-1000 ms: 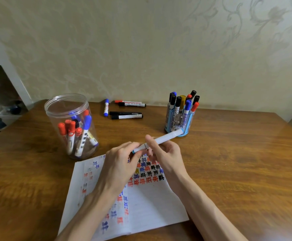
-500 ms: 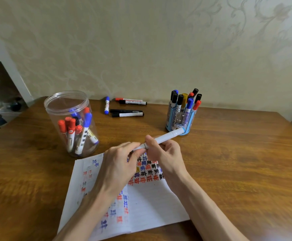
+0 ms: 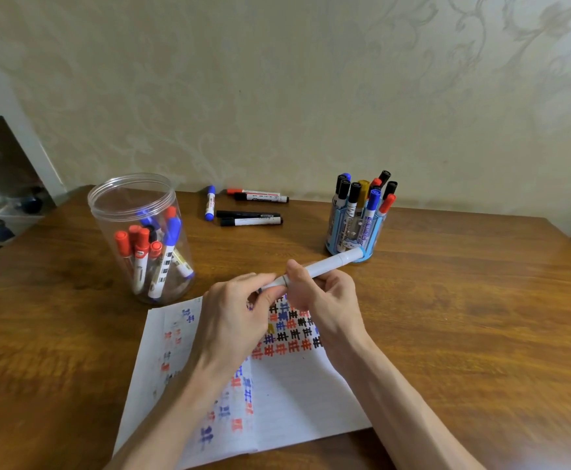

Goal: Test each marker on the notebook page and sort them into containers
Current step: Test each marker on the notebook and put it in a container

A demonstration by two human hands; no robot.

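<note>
Little has moved in the last second: both hands stay on the marker (image 3: 328, 264) above the notebook (image 3: 297, 395), and only the view has tipped up slightly. The marker hangs over the notebook's far edge, clear of the page. Its long axis runs from near left to far right, with the far end aimed at the blue holder (image 3: 352, 232) beyond the notebook's far right corner. The barrel is plain white with a thin seam ring near the middle.

The left hand (image 3: 233, 320) pinches the near end, and its fingers (image 3: 246, 281) hide the tip. The right hand (image 3: 325, 300) is wrapped round the barrel just past the ring, thumb on top.

The page shows rows of red, blue and black test marks. A clear jar (image 3: 134, 205) of red and blue markers stands off the notebook's far left corner. Five loose markers (image 3: 248, 218) lie on the table (image 3: 464, 317) well beyond the notebook, by the wall.
</note>
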